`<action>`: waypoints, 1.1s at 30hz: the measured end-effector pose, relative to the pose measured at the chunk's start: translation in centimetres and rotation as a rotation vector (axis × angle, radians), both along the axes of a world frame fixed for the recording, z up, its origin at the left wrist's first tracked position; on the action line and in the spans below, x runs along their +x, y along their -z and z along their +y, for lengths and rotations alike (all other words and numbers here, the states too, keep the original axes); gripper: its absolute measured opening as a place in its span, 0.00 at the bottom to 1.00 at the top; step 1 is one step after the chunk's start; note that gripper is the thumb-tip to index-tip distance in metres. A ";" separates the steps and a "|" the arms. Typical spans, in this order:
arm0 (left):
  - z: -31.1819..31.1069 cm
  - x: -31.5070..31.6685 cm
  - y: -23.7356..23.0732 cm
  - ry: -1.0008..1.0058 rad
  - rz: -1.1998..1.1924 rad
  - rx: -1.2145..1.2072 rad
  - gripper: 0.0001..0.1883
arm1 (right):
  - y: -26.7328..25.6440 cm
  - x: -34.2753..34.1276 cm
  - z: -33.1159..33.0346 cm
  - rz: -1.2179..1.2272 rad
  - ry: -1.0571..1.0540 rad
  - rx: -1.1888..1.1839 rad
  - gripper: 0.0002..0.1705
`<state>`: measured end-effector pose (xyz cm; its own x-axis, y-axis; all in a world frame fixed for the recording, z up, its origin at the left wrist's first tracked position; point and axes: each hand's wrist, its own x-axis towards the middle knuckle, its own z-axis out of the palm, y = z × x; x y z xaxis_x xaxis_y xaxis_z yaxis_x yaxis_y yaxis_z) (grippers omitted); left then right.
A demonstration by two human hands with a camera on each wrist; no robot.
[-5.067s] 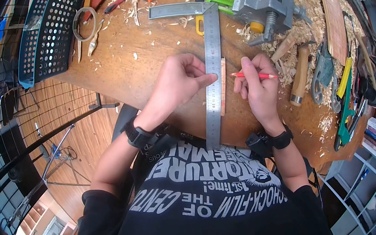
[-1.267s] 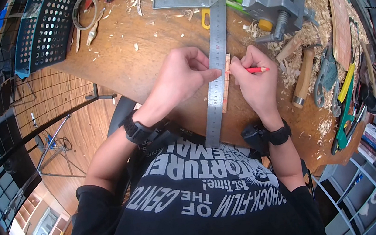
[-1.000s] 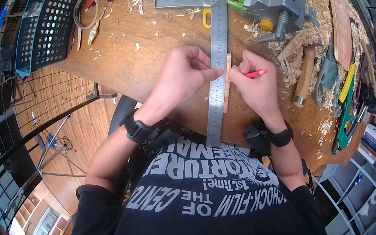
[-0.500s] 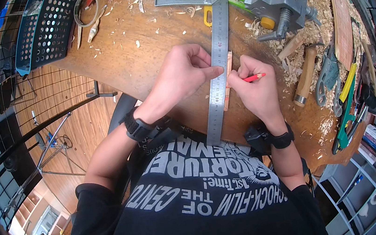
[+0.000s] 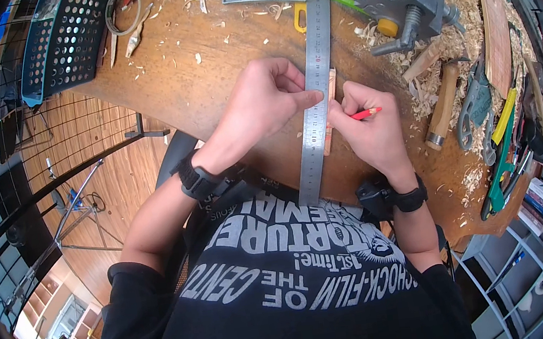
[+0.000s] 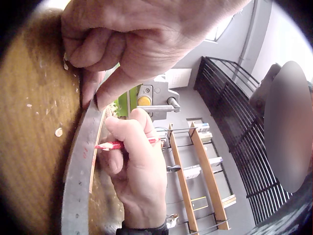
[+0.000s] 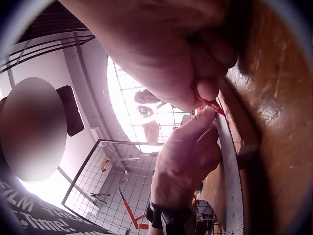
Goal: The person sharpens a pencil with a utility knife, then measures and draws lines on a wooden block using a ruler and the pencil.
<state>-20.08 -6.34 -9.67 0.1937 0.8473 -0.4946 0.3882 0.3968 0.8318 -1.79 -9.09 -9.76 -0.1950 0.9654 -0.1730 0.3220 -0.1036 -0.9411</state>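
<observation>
A steel try square [image 5: 311, 134] lies over a narrow wooden strip [image 5: 332, 80] on the bench, its ruled blade pointing at the person's body. My left hand [image 5: 266, 99] pinches the blade near its middle, thumb on the metal and the other fingers bent at its far edge. My right hand [image 5: 375, 126] grips a red pencil [image 5: 368, 113] between thumb and fingers, close beside the blade. In the left wrist view the sharpened end of the red pencil [image 6: 115, 145] meets the blade's edge by the strip. The right wrist view shows the strip [image 7: 239, 127] alongside the blade.
A grey metal vise [image 5: 400, 1] stands at the back right among wood shavings [image 5: 401, 62]. Along the right lie a wooden-handled tool [image 5: 443, 108] and several other hand tools. A perforated basket [image 5: 63, 49] and a tape roll [image 5: 123, 10] are at the back left.
My right hand has come in from beside the strip to the blade's edge, then slid a little toward the body. My left hand keeps its hold on the try square.
</observation>
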 end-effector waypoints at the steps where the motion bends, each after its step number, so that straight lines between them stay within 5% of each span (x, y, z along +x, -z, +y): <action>1: 0.0 0.0 0.0 0.001 0.003 0.000 0.11 | -0.2 0.1 0.0 -0.045 -0.047 0.012 0.16; 33: -0.1 0.0 -0.1 -0.003 -0.010 0.019 0.11 | 0.3 0.7 0.6 0.036 -0.144 0.022 0.17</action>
